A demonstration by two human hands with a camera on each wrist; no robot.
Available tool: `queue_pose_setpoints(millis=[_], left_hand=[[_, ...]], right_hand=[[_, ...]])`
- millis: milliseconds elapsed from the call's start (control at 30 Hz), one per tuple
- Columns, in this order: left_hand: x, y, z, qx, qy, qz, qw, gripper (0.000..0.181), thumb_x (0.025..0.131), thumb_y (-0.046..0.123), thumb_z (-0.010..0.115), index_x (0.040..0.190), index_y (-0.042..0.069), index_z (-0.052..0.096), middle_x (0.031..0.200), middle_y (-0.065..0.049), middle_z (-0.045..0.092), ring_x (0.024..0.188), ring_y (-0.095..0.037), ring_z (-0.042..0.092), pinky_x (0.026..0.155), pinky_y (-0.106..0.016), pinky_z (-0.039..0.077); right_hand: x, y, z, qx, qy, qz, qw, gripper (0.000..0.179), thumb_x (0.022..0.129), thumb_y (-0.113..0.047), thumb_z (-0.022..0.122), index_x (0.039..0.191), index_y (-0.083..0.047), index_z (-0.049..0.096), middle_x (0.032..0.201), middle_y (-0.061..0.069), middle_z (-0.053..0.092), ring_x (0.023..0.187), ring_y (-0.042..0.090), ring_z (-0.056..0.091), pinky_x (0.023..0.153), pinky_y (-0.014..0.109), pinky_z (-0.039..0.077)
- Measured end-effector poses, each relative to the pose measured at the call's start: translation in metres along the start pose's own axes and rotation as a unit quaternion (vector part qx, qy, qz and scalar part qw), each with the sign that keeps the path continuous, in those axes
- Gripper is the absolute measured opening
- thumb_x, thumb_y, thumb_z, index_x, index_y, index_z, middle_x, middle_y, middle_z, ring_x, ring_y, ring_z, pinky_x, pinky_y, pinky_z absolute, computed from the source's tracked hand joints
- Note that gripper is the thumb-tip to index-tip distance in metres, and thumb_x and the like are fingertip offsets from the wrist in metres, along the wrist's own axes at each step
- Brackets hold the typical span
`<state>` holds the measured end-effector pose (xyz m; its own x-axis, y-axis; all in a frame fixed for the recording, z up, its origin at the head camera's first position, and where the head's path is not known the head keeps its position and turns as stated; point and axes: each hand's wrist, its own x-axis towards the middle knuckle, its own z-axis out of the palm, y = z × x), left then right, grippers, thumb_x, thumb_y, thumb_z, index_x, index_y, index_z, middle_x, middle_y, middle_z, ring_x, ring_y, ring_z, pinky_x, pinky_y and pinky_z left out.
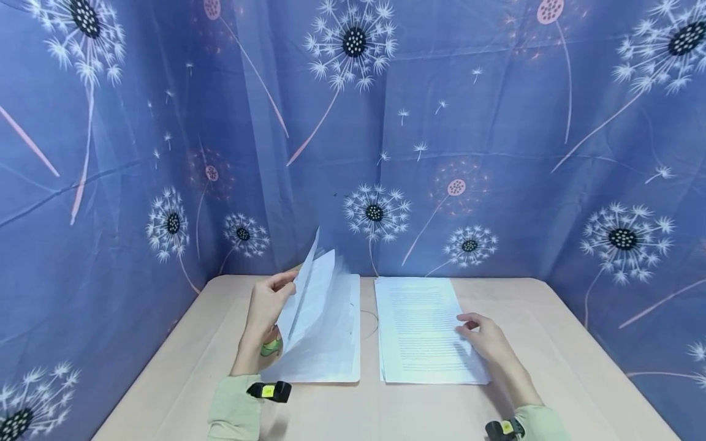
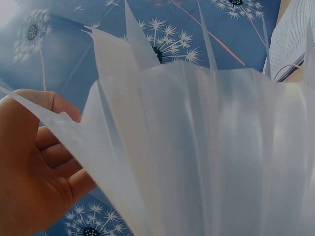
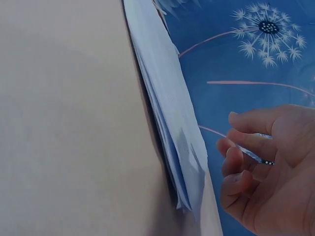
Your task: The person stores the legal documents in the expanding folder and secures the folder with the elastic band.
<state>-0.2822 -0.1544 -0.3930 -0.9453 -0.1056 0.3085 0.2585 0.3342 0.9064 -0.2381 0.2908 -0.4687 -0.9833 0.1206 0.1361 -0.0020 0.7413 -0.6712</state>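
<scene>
At the left of the table lies a display book [image 1: 336,349] with translucent plastic sleeves. My left hand [image 1: 268,303] pinches some raised sleeves at their left edge. In the left wrist view those sleeves [image 2: 172,147] fan out in front of the hand [image 2: 44,162] and hide part of its fingers. Right of the book is a stack of printed paper [image 1: 421,331], its edges slightly uneven. My right hand [image 1: 485,337] hovers by the stack's right edge, fingers loosely bent. The right wrist view shows that hand [image 3: 268,167] holding nothing, apart from the stack's side [image 3: 170,108].
A pale table [image 1: 436,413] carries both piles. A thin loop [image 1: 371,324] shows in the gap between them. Blue curtains with a dandelion pattern [image 1: 353,122] enclose the back and both sides. Each wrist wears a black camera strap [image 1: 269,392].
</scene>
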Motion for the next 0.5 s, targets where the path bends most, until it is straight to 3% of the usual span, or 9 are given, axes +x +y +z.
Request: queue_pose_setpoints(millis=[200, 500], left_hand=[[0.001, -0.001, 0.000, -0.008, -0.003, -0.006, 0.9999, 0.031, 0.090, 0.013, 0.060, 0.117, 0.013, 0.074, 0.106, -0.011, 0.075, 0.087, -0.013, 0.068, 0.075, -0.022, 0.052], [0.001, -0.003, -0.001, -0.006, -0.012, 0.001, 0.9999, 0.031, 0.092, 0.013, 0.059, 0.120, 0.013, 0.073, 0.110, -0.011, 0.075, 0.087, -0.013, 0.069, 0.068, -0.023, 0.048]], right_hand=[[0.001, 0.007, -0.004, 0.003, -0.012, 0.022, 0.9997, 0.042, 0.094, -0.017, 0.060, 0.129, 0.007, 0.058, 0.105, 0.021, 0.065, 0.088, 0.026, 0.059, 0.069, 0.029, 0.043], [0.002, 0.015, -0.006, 0.008, -0.034, 0.043, 0.9985, 0.048, 0.094, -0.018, 0.060, 0.133, 0.009, 0.053, 0.108, 0.022, 0.063, 0.088, 0.025, 0.058, 0.066, 0.027, 0.045]])
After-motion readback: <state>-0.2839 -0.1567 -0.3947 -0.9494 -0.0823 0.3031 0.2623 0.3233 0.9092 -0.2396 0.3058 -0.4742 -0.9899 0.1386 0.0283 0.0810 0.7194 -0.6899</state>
